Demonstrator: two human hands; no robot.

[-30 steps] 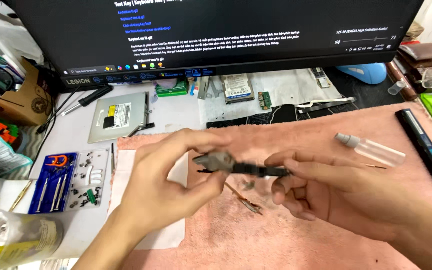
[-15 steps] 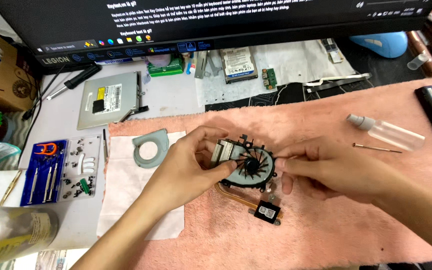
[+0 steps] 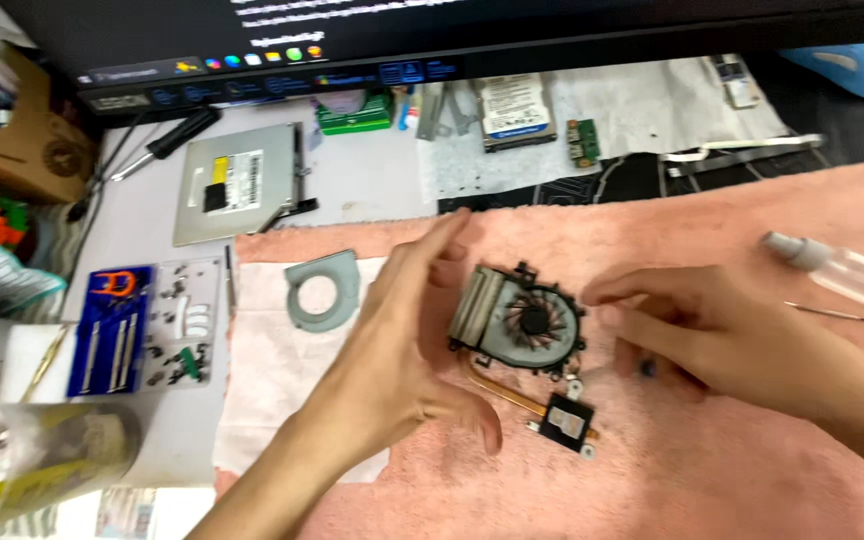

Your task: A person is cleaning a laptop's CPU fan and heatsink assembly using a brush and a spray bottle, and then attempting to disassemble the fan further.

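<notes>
A laptop fan with copper heat pipe lies on a pink towel at the centre. The left hand rests open at its 9 o'clock, fingers spread, just beside the fins. The right hand sits at 3 o'clock, fingertips near the rim. A grey cover lies at 9 o'clock beyond the left hand; a spray bottle at 3 o'clock; an optical drive on the table at 10 o'clock.

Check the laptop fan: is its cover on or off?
Off. The fan lies on the pink towel with its blades exposed, and the grey cover sits apart, beyond the left hand.
</notes>
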